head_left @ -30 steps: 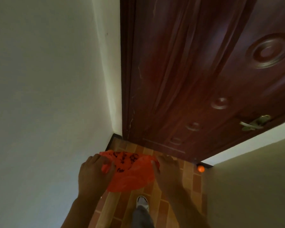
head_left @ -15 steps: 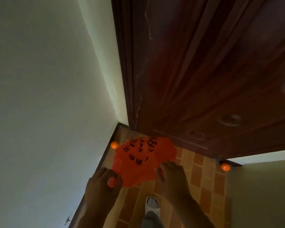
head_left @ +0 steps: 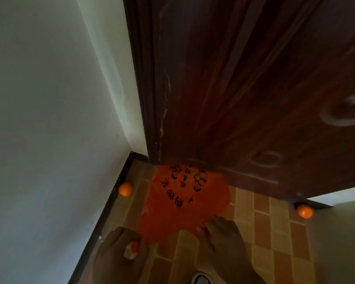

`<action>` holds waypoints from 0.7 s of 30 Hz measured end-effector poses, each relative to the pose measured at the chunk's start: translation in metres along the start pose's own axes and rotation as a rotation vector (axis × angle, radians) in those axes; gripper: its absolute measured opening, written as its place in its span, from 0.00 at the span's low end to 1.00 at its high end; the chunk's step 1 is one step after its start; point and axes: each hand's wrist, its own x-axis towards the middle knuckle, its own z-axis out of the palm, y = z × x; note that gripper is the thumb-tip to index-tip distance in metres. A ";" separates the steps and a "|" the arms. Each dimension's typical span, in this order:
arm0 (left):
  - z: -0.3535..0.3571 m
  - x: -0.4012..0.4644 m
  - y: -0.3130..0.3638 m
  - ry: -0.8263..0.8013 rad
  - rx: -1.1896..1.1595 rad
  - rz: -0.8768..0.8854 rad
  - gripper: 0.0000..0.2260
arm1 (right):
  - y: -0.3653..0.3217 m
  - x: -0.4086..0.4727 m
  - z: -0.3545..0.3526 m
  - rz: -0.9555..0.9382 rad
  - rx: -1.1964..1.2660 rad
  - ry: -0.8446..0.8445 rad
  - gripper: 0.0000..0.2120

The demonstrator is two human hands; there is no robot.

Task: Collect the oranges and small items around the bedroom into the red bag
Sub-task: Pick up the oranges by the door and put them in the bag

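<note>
Both hands, left hand (head_left: 119, 253) and right hand (head_left: 223, 240), pinch red bag (head_left: 184, 203) edge; oranges (head_left: 125, 189) (head_left: 305, 211) against baseboards.

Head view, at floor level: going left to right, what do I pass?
White wall → orange by the skirting → red bag, pinched by the left hand and right hand → tiled floor → orange at the door's right corner.
</note>
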 end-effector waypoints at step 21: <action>0.091 0.033 -0.135 0.036 -0.180 0.147 0.11 | 0.014 0.049 0.128 -0.010 -0.118 -0.431 0.17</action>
